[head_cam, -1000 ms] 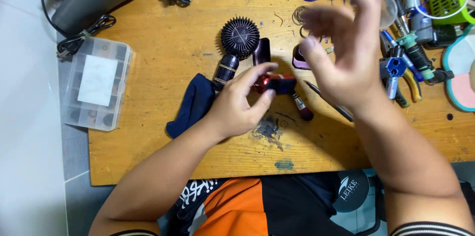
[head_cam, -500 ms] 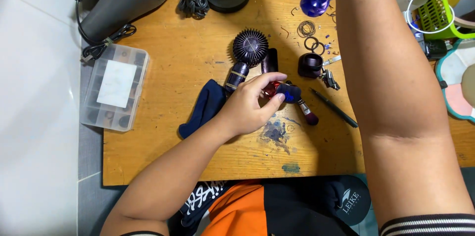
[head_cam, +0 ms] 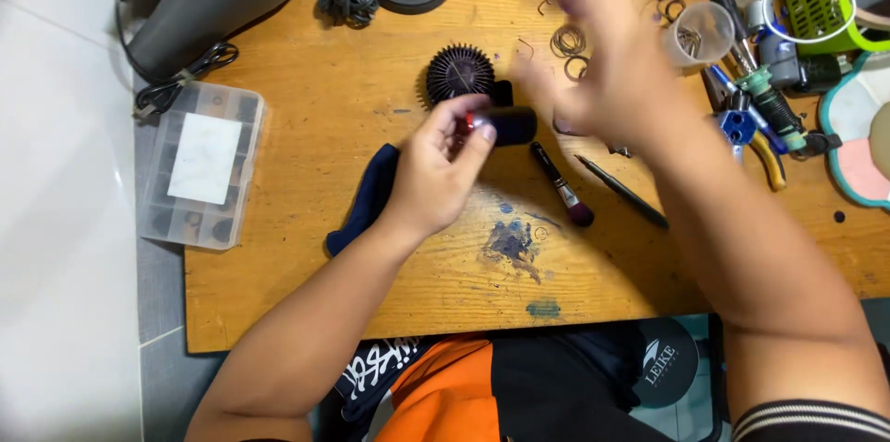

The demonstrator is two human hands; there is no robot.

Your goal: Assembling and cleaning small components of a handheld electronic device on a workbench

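while the left hand (head_cam: pixel 431 173) pinches a small black tube with a red end (head_cam: pixel 503 125) just below the round black finned part (head_cam: pixel 460 74), the right hand (head_cam: pixel 603 62) is a blur to the right of that part, so i cannot tell its grip. a little brush (head_cam: pixel 561 187) lies below right of it. a dark blue cloth (head_cam: pixel 366 201) sits below left.
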